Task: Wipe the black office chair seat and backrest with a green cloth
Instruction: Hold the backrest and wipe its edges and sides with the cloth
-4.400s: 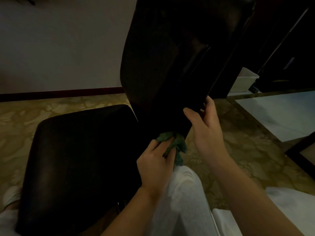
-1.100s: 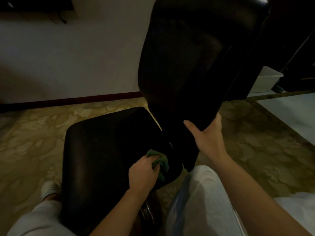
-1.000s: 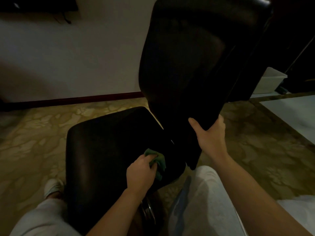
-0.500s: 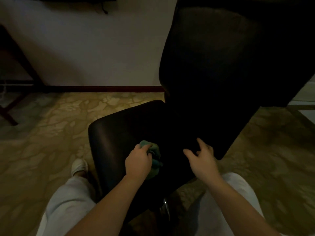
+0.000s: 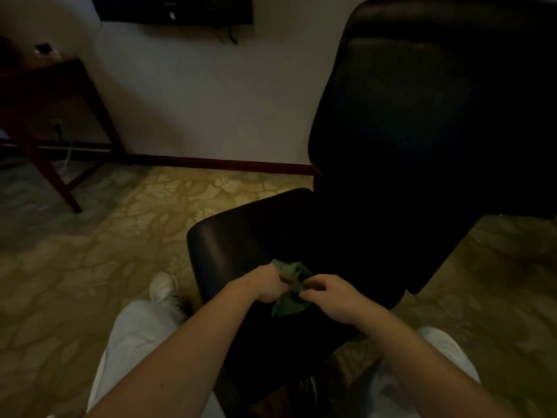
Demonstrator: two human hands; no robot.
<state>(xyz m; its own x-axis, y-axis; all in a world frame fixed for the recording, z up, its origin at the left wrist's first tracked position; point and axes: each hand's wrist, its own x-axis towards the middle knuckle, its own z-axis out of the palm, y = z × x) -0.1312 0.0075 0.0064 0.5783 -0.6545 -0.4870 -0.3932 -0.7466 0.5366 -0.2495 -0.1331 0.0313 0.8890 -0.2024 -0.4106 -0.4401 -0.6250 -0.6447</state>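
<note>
**Green cloth held in both hands over the chair seat**

Green cloth (image 5: pixel 288 300): bunched, located between the two hands, above the near half of the seat (image 5: pixel 241 236). One loose corner hangs toward the viewer. Contact between cloth and seat cannot be determined in the dim light.

Left hand (image 5: pixel 266 286): fingers curled around the left part of the cloth, knuckles up.

Right hand (image 5: pixel 331 297): fingers bent, gripping the right part of the cloth. The two hands are close together, with only the cloth between them.

Office chair: the seat is black, smooth and slightly glossy along its left edge. The backrest (image 5: pixel 422 116) is black and stands upright at the right of the seat, filling the upper right of the view. The join between seat and backrest is lost in shadow.

Surroundings: the chair stands on a patterned yellow-brown carpet (image 5: pixel 90 267). A pale wall (image 5: pixel 196 101) with a dark red baseboard (image 5: pixel 226 164) lies behind it. A dark wooden table (image 5: pixel 60 79) stands at far left, well apart from the chair. The person's light trousers (image 5: pixel 141 342) and one white shoe (image 5: pixel 162 286) show just left of the seat.
</note>
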